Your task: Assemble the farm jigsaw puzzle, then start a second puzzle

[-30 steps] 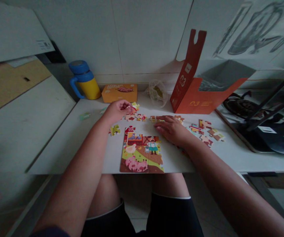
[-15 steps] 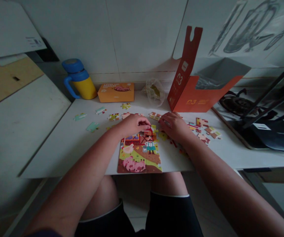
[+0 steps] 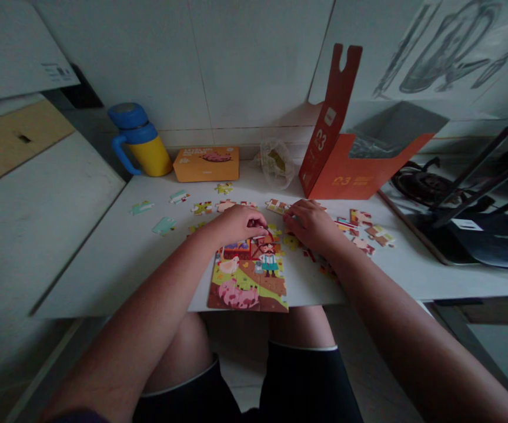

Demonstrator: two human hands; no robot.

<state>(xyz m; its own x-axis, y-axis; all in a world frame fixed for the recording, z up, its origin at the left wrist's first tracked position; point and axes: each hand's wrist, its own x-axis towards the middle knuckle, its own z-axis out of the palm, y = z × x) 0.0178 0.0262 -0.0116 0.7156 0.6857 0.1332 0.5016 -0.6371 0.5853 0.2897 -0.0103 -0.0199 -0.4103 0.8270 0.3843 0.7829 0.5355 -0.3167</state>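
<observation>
Over part-joined, multicoloured cardboard puzzle (image 3: 249,285), left hand (image 3: 240,223) pinches red piece (image 3: 270,235); right hand (image 3: 310,224) beside, loosely open; loose pieces (image 3: 164,225) remain.

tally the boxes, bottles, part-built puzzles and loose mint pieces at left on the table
Boxes: 2, yellow-orange cardboard box, open red-orange cardboard box
Bottles: 1, blue-and-yellow handled bottle
Puzzles: 1, multicoloured farm puzzle
Pieces: 3, loose mint-green jigsaw pieces
Total: 7
</observation>
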